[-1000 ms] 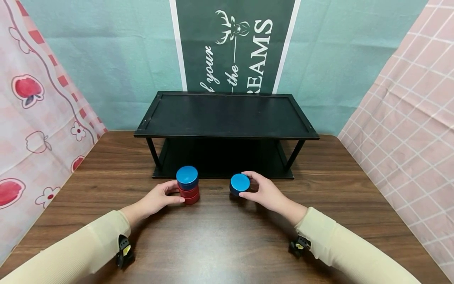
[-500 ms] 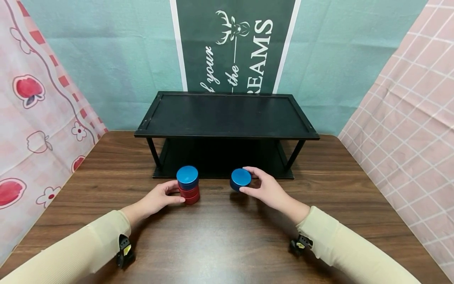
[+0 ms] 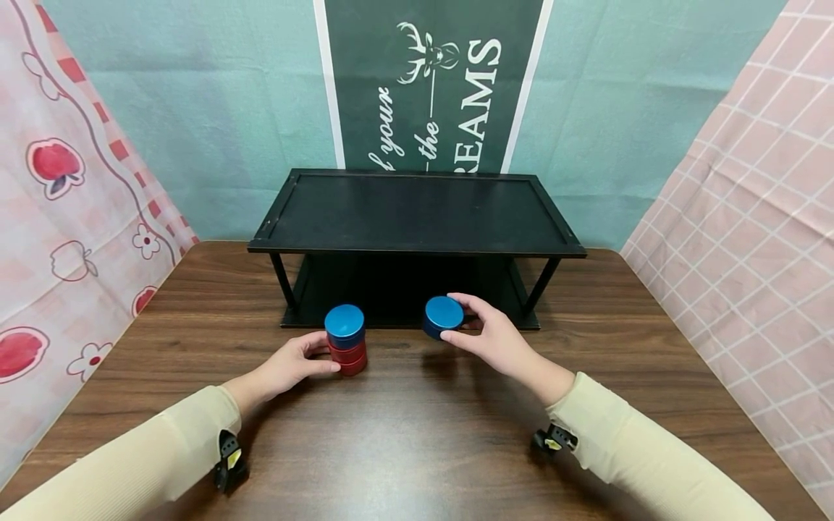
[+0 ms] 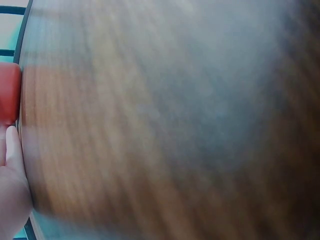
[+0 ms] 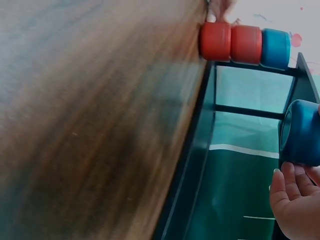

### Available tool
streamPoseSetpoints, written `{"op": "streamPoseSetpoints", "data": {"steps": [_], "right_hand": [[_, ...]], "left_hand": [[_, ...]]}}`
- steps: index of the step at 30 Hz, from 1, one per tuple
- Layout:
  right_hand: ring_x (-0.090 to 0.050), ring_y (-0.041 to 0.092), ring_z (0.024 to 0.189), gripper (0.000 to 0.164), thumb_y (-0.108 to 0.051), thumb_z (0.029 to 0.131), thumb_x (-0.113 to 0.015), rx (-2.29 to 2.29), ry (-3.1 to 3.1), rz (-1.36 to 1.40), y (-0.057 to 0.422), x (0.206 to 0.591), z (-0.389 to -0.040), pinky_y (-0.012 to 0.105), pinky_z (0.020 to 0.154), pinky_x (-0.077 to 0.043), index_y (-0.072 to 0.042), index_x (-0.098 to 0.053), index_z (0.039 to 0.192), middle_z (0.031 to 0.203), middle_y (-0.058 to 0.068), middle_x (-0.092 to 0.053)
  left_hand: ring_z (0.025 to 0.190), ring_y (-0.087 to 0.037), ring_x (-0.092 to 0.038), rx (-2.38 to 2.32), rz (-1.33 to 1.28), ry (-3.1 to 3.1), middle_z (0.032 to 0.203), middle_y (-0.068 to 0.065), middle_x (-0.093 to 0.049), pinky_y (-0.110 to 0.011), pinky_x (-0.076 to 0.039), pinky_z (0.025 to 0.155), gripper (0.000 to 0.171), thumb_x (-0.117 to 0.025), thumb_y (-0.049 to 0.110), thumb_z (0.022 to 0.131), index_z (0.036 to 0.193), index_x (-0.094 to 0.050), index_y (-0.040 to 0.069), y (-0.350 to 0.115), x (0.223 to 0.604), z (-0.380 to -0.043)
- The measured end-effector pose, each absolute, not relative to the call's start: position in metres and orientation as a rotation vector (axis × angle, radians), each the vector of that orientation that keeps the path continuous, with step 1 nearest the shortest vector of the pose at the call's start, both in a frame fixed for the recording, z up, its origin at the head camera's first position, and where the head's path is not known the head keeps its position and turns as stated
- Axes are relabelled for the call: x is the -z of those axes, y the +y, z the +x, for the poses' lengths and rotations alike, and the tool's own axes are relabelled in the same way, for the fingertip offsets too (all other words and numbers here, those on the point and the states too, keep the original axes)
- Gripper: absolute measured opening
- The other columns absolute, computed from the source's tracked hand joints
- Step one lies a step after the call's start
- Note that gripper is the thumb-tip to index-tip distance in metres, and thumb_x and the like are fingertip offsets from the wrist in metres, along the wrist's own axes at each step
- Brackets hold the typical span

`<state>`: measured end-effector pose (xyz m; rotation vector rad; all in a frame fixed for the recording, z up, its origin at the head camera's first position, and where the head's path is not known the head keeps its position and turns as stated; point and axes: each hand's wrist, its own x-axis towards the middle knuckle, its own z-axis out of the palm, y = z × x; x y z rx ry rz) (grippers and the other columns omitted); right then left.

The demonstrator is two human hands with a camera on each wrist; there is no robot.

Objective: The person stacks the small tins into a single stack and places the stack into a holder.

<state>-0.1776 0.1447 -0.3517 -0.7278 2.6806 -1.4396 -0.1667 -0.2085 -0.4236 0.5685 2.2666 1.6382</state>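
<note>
My left hand (image 3: 293, 365) grips the lower part of a stack standing on the wooden table. Two red cylinders (image 3: 350, 358) form the bottom, and a blue cylinder (image 3: 344, 322) sits on top. In the left wrist view only one red cylinder (image 4: 9, 92) and part of the hand show at the left edge. My right hand (image 3: 495, 340) holds a second blue cylinder (image 3: 444, 315) between thumb and fingers. The right wrist view shows this blue cylinder (image 5: 302, 134) raised off the table, its recessed underside visible.
Behind both hands stands a black two-level rack (image 3: 417, 213), its lower shelf (image 3: 404, 289) near the cylinders. Patterned cloths hang at left (image 3: 78, 210) and right (image 3: 736, 239), with a teal cloth (image 3: 215, 108) at the back. The wooden table (image 3: 404, 441) extends toward me.
My right hand has raised its blue cylinder off the table and moved it slightly away from me, toward the rack. The left hand and the stack have stayed in place.
</note>
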Motion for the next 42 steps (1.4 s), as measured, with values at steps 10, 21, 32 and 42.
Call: {"op": "streamPoseSetpoints", "data": {"steps": [10, 21, 32, 42], "right_hand": [[-0.053, 0.019, 0.104, 0.06, -0.023, 0.082, -0.073, 1.417, 2.719, -0.756, 0.146, 0.336, -0.181, 0.037, 0.084, -0.048, -0.008, -0.047, 0.134, 0.12, 0.007, -0.056], [-0.052, 0.021, 0.103, 0.06, -0.023, 0.082, -0.073, 1.399, 2.707, -0.751, 0.142, 0.326, -0.181, 0.04, 0.085, -0.047, -0.01, -0.047, 0.134, 0.125, 0.007, -0.054], [-0.052, 0.02, 0.103, 0.058, -0.023, 0.082, -0.073, 1.404, 2.697, -0.837, 0.13, 0.326, -0.181, 0.04, 0.084, -0.048, -0.009, -0.049, 0.133, 0.124, 0.005, -0.055], [-0.052, 0.021, 0.105, 0.06, -0.022, 0.082, -0.074, 1.401, 2.675, -0.866, 0.117, 0.323, -0.183, 0.038, 0.085, -0.048, -0.008, -0.048, 0.134, 0.126, 0.006, -0.054]], "left_hand": [[0.119, -0.029, -0.048, -1.631, 0.55, 2.267, 0.127, -0.013, -0.055, -0.039, -0.038, 0.099, 0.051, -0.067, 0.017, 0.086, 0.132, -0.048, 0.002, -0.21, 0.423, -0.166], [0.12, -0.03, -0.047, -1.627, 0.537, 2.26, 0.128, -0.013, -0.054, -0.047, -0.036, 0.1, 0.051, -0.067, 0.017, 0.087, 0.132, -0.048, 0.003, -0.212, 0.423, -0.165], [0.119, -0.028, -0.048, -1.624, 0.532, 2.265, 0.127, -0.012, -0.055, -0.046, -0.036, 0.1, 0.051, -0.068, 0.016, 0.086, 0.131, -0.049, 0.002, -0.211, 0.423, -0.165], [0.119, -0.029, -0.048, -1.634, 0.574, 2.271, 0.126, -0.014, -0.055, -0.047, -0.036, 0.1, 0.05, -0.066, 0.015, 0.087, 0.131, -0.048, 0.0, -0.21, 0.424, -0.167]]}}
